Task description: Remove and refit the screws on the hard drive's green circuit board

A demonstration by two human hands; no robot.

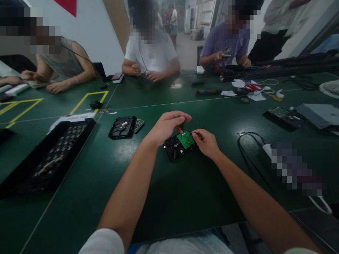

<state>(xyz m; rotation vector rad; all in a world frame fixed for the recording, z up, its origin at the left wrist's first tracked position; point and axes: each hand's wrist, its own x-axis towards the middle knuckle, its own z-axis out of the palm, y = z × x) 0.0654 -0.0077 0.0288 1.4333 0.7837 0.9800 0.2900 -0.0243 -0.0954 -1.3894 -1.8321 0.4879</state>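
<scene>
A black hard drive [174, 150] lies on the green table with a green circuit board [186, 140] on its upper right part. Over the drive's upper left edge is my left hand [169, 126], its fingers stretched to the right and apart, with nothing visible in them. My right hand [206, 142] is at the board's right edge, thumb and forefinger pressed together; whatever is between them is too small to name. A second black drive [122, 127] lies to the left, with a loose circuit board [139, 125] beside it.
A long black tray [50, 155] with small parts is on the left. Another drive [284, 117], a grey metal case [320, 114] and a black cable [246, 155] lie right. A marker-like tool [208, 92] and cloth scraps lie farther back. Several people sit across the table [159, 211].
</scene>
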